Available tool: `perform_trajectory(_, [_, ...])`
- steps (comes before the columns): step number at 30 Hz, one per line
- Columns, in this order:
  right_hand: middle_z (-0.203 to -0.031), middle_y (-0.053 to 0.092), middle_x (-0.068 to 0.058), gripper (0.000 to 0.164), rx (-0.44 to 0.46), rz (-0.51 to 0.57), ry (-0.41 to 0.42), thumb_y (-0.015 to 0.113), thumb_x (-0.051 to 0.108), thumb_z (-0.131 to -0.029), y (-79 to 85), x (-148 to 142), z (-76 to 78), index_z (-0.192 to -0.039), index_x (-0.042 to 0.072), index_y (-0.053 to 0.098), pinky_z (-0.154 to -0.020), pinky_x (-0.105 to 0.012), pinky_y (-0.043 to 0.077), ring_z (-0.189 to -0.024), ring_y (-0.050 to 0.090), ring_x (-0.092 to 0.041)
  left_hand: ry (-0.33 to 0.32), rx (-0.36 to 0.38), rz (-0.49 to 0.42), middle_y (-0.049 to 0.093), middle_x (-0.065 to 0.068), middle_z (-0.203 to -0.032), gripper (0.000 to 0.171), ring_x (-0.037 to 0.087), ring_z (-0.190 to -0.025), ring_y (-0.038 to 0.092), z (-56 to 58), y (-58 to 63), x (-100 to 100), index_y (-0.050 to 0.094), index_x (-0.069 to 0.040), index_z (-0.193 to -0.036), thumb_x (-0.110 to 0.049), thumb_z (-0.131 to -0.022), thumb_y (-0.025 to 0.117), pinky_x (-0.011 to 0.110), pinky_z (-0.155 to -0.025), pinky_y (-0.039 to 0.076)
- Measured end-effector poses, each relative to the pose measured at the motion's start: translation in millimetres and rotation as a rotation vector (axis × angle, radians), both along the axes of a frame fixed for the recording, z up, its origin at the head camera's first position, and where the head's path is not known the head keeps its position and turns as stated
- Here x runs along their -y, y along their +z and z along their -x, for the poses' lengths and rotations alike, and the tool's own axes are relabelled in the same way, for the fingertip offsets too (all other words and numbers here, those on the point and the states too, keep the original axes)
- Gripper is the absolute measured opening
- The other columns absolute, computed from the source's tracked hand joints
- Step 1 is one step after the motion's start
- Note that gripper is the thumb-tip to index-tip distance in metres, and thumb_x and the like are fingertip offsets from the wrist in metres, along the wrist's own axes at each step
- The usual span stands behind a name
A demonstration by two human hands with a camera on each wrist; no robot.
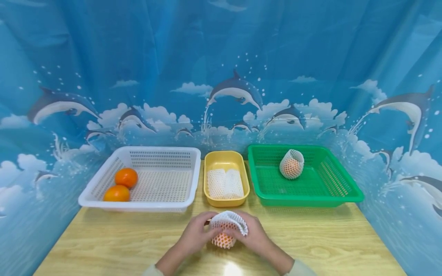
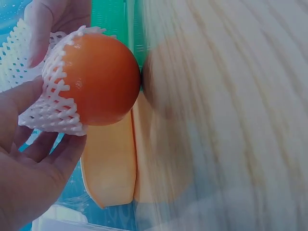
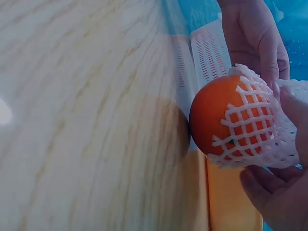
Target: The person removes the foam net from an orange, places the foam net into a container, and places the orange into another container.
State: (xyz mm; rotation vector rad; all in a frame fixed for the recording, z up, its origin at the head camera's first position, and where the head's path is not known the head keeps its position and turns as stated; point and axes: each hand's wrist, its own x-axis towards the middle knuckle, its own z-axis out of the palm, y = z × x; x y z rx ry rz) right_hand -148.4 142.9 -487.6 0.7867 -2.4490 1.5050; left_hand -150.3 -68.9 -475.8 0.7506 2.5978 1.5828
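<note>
The wood-grain table (image 1: 328, 241) runs past both forearms to its side edges; white basket (image 1: 134, 206), green basket (image 1: 310, 201) and yellow tray (image 1: 228, 202) line its far edge. Midway, left hand (image 1: 198, 232) and right hand (image 1: 254, 232), flanking an orange (image 2: 106, 79), grip its foam net (image 1: 237, 219).

On the wooden table (image 1: 321, 245), before the blue dolphin-print curtain (image 1: 172, 42): a white rectangular plastic basket (image 1: 138, 205) at left, two round orange fruits (image 1: 126, 178) in its left part; a yellow rectangular plastic tub (image 1: 226, 201) mid-row, two white foam-net sleeves (image 1: 216, 183) inside; a green rectangular plastic basket (image 1: 310, 200) at right, a netted orange fruit (image 1: 290, 167) within; before the tub, another netted round fruit (image 1: 223, 239) between left hand (image 1: 198, 230) and right hand (image 1: 253, 232)
</note>
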Motion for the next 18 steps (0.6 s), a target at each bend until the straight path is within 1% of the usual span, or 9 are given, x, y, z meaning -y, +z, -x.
perform_trajectory(3, [-0.111, 0.069, 0.005, 0.044, -0.011, -0.035, 0.013, 0.078, 0.033, -0.082, -2.2, -0.9, -0.6, -0.12, 0.015, 0.064, -0.088, -0.032, 0.055, -0.099, 0.065, -0.011, 0.02, -0.015, -0.01, 0.067, -0.005, -0.101, 0.022, 0.014, -0.096, 0.062, -0.3, 0.9, -0.5, 0.069, -0.012, -0.102, -0.022, -0.084, 0.076, 0.034, -0.087, 0.054])
perform_trajectory(4, [-0.111, 0.069, 0.004, 0.045, -0.028, -0.044, 0.011, 0.078, 0.033, -0.081, -3.0, -1.2, -0.7, -0.119, 0.014, 0.064, -0.088, -0.032, 0.055, -0.099, 0.065, -0.011, 0.026, -0.021, -0.012, 0.066, -0.006, -0.099, 0.02, 0.012, -0.094, 0.062, -0.4, 1.1, -0.7, 0.069, -0.013, -0.099, -0.021, -0.083, 0.076, 0.033, -0.086, 0.054])
perform_trajectory(8, [-0.112, 0.068, 0.005, 0.044, -0.062, -0.04, 0.001, 0.079, 0.033, -0.08, -4.5, -1.8, -1.0, -0.119, 0.016, 0.065, -0.088, -0.033, 0.054, -0.099, 0.065, -0.012, 0.056, -0.038, -0.02, 0.066, -0.008, -0.092, 0.014, 0.011, -0.088, 0.061, -0.1, 1.7, -1.9, 0.069, -0.015, -0.092, -0.017, -0.082, 0.077, 0.03, -0.081, 0.054])
perform_trajectory(11, [-0.11, 0.069, 0.006, 0.042, -0.054, -0.019, 0.01, 0.079, 0.032, -0.081, -4.3, -2.0, -1.3, -0.117, 0.017, 0.066, -0.087, -0.032, 0.055, -0.097, 0.066, -0.011, 0.079, -0.055, -0.021, 0.067, -0.008, -0.088, 0.013, 0.011, -0.085, 0.061, 0.5, 1.4, -2.5, 0.069, -0.014, -0.092, -0.015, -0.081, 0.077, 0.028, -0.079, 0.053])
perform_trajectory(14, [-0.105, 0.07, 0.007, 0.038, -0.028, -0.013, 0.014, 0.079, 0.032, -0.081, -3.8, -2.0, -1.9, -0.115, 0.018, 0.067, -0.084, -0.03, 0.056, -0.092, 0.066, -0.009, 0.088, -0.074, -0.018, 0.067, -0.008, -0.088, 0.014, 0.011, -0.084, 0.061, 0.7, 0.6, -2.8, 0.069, -0.014, -0.092, -0.016, -0.082, 0.077, 0.027, -0.077, 0.054])
perform_trajectory(18, [-0.099, 0.072, 0.007, 0.033, -0.013, -0.005, 0.006, 0.077, 0.031, -0.083, -3.1, -1.4, -2.1, -0.111, 0.018, 0.069, -0.079, -0.028, 0.057, -0.087, 0.067, -0.008, 0.063, -0.064, -0.008, 0.066, -0.005, -0.095, 0.021, 0.012, -0.09, 0.061, 0.8, -0.7, -2.4, 0.068, -0.012, -0.097, -0.019, -0.081, 0.079, 0.027, -0.079, 0.055])
